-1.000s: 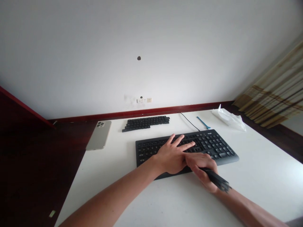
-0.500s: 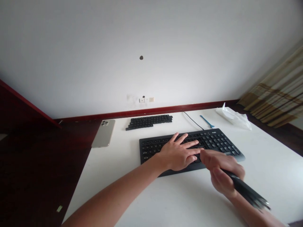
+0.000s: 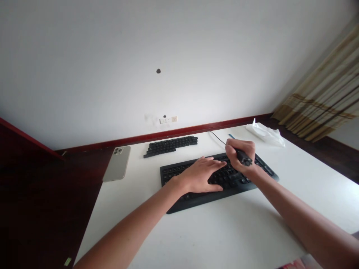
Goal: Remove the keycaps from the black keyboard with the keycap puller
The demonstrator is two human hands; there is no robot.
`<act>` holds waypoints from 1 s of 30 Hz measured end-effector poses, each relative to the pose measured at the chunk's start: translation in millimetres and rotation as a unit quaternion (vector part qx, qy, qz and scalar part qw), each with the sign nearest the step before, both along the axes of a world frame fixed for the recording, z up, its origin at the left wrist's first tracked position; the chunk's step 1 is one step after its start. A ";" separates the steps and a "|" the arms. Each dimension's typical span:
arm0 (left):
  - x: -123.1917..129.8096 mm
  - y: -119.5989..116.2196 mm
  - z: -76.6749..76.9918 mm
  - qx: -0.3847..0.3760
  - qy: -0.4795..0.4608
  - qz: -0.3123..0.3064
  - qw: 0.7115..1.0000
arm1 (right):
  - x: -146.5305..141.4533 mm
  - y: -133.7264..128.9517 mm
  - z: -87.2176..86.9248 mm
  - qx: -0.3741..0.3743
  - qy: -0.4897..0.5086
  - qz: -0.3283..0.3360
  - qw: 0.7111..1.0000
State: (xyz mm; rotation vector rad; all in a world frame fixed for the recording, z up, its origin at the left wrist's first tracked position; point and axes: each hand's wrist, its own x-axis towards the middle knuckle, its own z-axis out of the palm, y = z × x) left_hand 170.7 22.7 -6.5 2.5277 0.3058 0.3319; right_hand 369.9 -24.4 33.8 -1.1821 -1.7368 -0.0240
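My left hand (image 3: 198, 176) lies flat on the left half of a black computer keyboard (image 3: 175, 172), fingers together and holding nothing. My right hand (image 3: 239, 154) is raised over the keyboard's back right keys, closed around a dark handled tool, probably a black brush (image 3: 244, 158). The tool's far end points towards me, foreshortened, so its bristles are hidden. The keyboard lies on a white desk (image 3: 224, 231), and my hands cover its middle.
Behind the keyboard lies a dark block of loose keycaps (image 3: 169, 146). A titanium-coloured smartphone (image 3: 117, 163) lies at the desk's left edge. At the back are a black cable (image 3: 217, 137), a blue tool (image 3: 231, 136) and a white plastic bag (image 3: 265, 134).
My right hand has swung from the front right of the keyboard to above its back right, turning the black tool. My left hand has shifted slightly left on the keys.
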 end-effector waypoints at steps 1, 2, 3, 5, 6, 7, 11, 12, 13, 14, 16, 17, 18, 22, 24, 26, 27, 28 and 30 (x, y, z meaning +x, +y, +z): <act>-3.9 3.4 3.2 -0.022 -0.004 0.002 1.000 | 1.9 -0.5 -4.7 -0.017 0.020 -0.012 1.000; -7.9 6.6 6.4 -0.042 -0.006 0.013 0.999 | 3.8 -2.2 -9.6 -0.035 0.039 -0.018 0.998; -11.5 9.4 9.1 -0.056 -0.004 0.024 0.998 | 5.6 -4.7 -14.1 -0.050 0.050 -0.017 0.997; -16.5 13.6 12.9 -0.064 0.000 0.038 0.997 | 8.6 -9.2 -19.8 -0.068 0.060 -0.013 0.996; -17.5 14.9 13.8 -0.061 0.000 0.041 0.997 | 9.7 -10.4 -20.9 -0.073 0.061 -0.012 0.995; -17.7 15.7 14.1 -0.055 -0.001 0.041 0.998 | 10.4 -10.7 -21.3 -0.077 0.063 -0.014 0.995; -13.3 16.0 12.9 -0.027 -0.012 0.036 0.999 | 10.0 -6.0 -21.6 -0.091 0.089 -0.036 0.991; -12.0 15.6 12.8 -0.020 -0.013 0.037 0.999 | 9.2 -4.4 -22.3 -0.095 0.095 -0.042 0.990; -10.7 14.9 13.1 -0.014 -0.012 0.038 0.999 | 8.4 -3.1 -23.1 -0.099 0.099 -0.047 0.989; -9.7 14.0 13.6 -0.009 -0.011 0.040 0.999 | 7.6 -2.1 -24.0 -0.103 0.102 -0.049 0.988; -8.0 11.3 15.1 -0.004 -0.008 0.042 0.999 | 6.2 -1.0 -25.0 -0.107 0.103 -0.045 0.988; -7.4 9.5 16.0 -0.004 -0.007 0.042 0.999 | 5.7 -0.9 -25.0 -0.108 0.104 -0.041 0.988; -6.9 7.8 16.9 -0.009 -0.008 0.042 0.999 | 5.4 -1.1 -24.8 -0.107 0.105 -0.039 0.988; -8.9 7.4 21.6 -0.060 -0.018 0.055 0.997 | 4.7 -2.4 -22.4 -0.103 0.103 -0.038 0.989; -14.3 15.5 24.5 -0.076 -0.021 0.087 0.993 | 3.8 -2.7 -21.5 -0.103 0.107 -0.041 0.988; -23.2 29.4 27.1 -0.071 -0.019 0.130 0.989 | 2.5 -2.7 -20.7 -0.102 0.125 -0.043 0.986; -28.5 37.5 27.9 -0.065 -0.014 0.148 0.987 | 1.8 -2.7 -20.3 -0.102 0.134 -0.043 0.985; -34.0 45.8 28.4 -0.058 -0.004 0.169 0.984 | 1.1 -2.7 -19.9 -0.102 0.140 -0.042 0.984; -44.3 60.3 27.9 -0.041 0.021 0.228 0.972 | 0.0 -3.1 -19.3 -0.104 0.138 -0.038 0.984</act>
